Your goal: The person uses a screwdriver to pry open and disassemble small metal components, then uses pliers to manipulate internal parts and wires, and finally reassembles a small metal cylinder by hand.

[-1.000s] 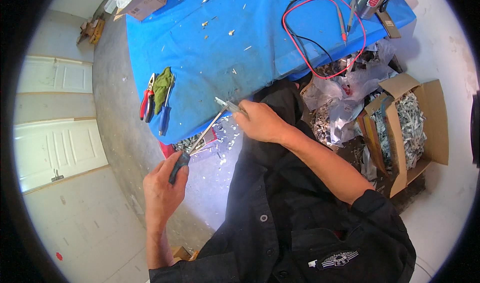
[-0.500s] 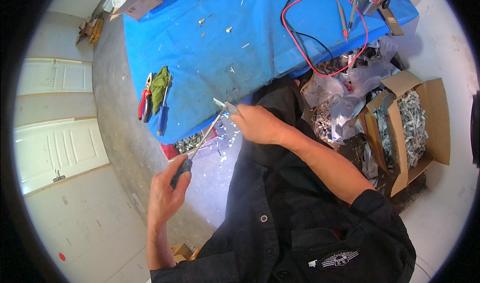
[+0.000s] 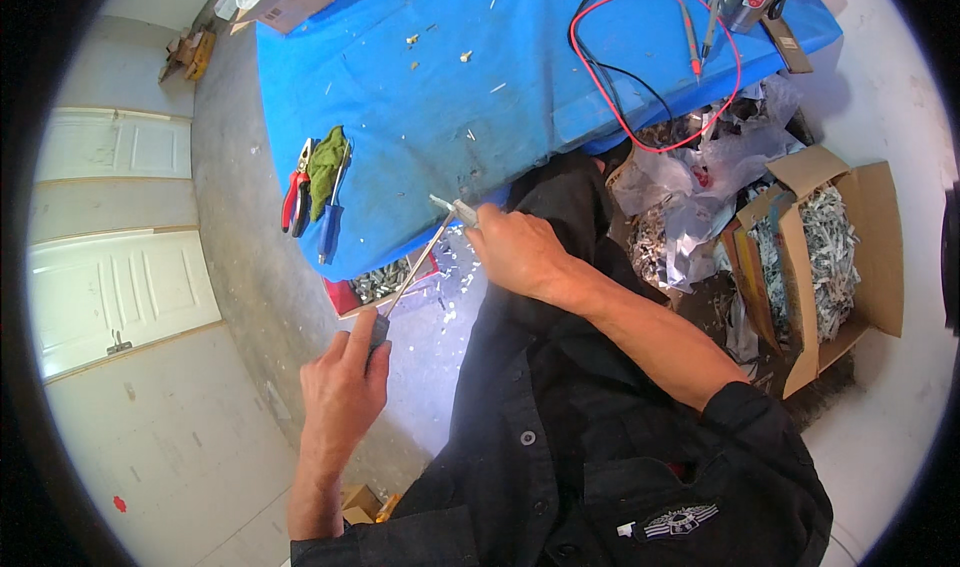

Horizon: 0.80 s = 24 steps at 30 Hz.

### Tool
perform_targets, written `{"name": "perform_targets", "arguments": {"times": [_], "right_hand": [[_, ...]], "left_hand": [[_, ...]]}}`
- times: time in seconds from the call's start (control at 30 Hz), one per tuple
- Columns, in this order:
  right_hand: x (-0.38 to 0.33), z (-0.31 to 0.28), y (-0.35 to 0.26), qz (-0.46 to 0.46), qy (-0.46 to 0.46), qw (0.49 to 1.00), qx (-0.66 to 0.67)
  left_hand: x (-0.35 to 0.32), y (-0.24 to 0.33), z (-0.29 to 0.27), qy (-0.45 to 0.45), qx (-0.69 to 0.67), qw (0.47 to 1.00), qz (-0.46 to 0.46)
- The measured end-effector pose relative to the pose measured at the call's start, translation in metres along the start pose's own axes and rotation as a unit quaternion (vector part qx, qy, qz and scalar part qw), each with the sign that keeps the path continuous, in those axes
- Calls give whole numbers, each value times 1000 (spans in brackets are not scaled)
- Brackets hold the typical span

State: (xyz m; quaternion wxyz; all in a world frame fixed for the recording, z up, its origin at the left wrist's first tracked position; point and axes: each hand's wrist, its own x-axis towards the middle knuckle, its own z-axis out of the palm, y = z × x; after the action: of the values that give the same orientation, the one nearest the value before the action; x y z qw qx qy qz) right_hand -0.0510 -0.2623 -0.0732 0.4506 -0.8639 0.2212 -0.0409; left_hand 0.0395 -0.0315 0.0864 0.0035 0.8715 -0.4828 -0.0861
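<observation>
My left hand (image 3: 342,399) is closed round the dark handle of a screwdriver (image 3: 408,289), whose long metal shaft slants up and to the right. The shaft's tip meets a small light-grey part (image 3: 464,213) with a thin pointed end; whether it sits in a gap or just touches the part is too small to tell. My right hand (image 3: 525,254) grips that part between thumb and fingers, near the front edge of the blue-covered table (image 3: 400,182). Its fingertips are partly hidden behind the hand.
On the table's left lie red-and-black pliers (image 3: 297,192), a green cloth (image 3: 324,171) and a blue-handled screwdriver (image 3: 331,229). Test leads (image 3: 738,72) hang over the right edge. Below are a red box of metal pieces (image 3: 345,297) and a carton of shredded scraps (image 3: 875,257).
My left hand has turned on the screwdriver and shifted slightly, so less of the handle shows. The grey part has tilted a little. The whole view has shifted slightly.
</observation>
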Motion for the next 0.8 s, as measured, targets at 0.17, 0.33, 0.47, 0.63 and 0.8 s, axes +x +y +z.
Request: {"name": "perform_targets", "arguments": {"times": [0.17,0.33,0.47,0.63,0.8], "right_hand": [[-2,1,0,19,-1,999,40],[2,-4,-2,14,-21,999,30],[5,-8,-2,12,-35,999,5],[6,-6,0,3,-26,1000,-17],[5,0,4,-16,-14,1000,-23]], "left_hand": [[0,-6,2,-17,-184,981,-65],[1,-11,4,-11,-181,982,-46],[3,-2,2,-27,-98,994,-36],[7,-10,9,-16,-112,994,-14],[12,-21,9,-80,-239,965,-80]]}}
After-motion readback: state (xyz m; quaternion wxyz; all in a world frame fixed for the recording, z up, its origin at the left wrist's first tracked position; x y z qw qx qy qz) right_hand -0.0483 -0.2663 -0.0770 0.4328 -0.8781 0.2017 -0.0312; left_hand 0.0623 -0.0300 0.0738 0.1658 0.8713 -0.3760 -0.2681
